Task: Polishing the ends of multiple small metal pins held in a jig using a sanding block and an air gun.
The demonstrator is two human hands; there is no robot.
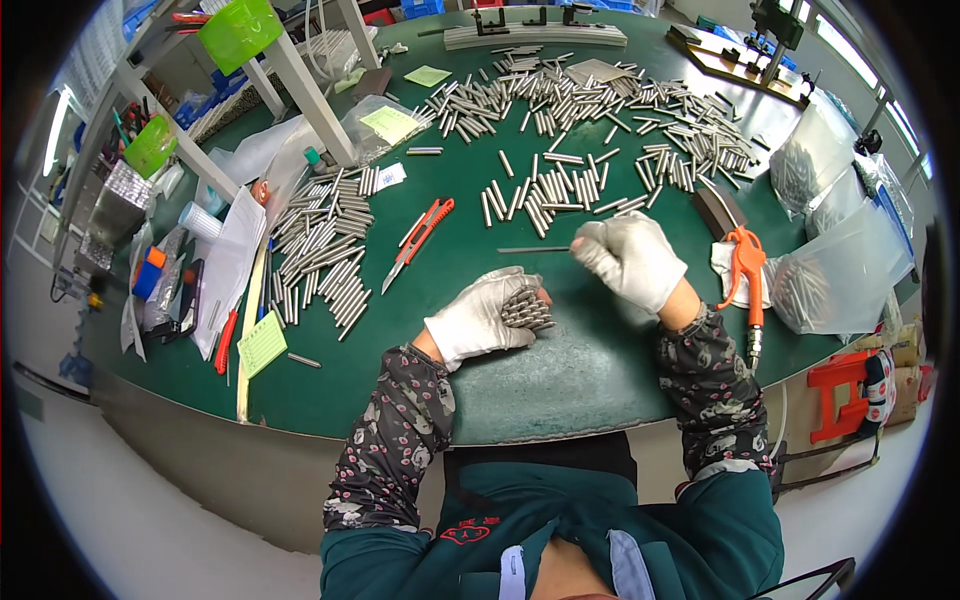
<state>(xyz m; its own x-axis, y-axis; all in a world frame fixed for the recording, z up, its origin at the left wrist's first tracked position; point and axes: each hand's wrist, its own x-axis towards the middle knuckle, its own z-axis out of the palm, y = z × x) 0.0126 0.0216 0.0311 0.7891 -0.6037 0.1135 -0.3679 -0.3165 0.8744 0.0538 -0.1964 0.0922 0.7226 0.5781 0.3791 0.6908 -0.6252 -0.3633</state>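
My left hand (485,317), in a white glove, is closed around a bundle of short metal pins (527,309), their ends facing right. Up and to the right of it, my right hand (632,262), also gloved, pinches one end of a thin, straight grey tool (530,249) that looks like a slim file or rod. The tool points left, above the table and apart from the bundle. Beyond my hands lies a loose group of metal pins (545,195). A red utility knife (418,243) rests to the left, its blade toward me.
More pins (320,235) lie in a heap at the left, and a large scatter of them (570,95) covers the far side. An orange air gun (747,265) sits at the right beside plastic bags of pins (845,270). White posts (300,80) rise at the far left of the green table (350,395).
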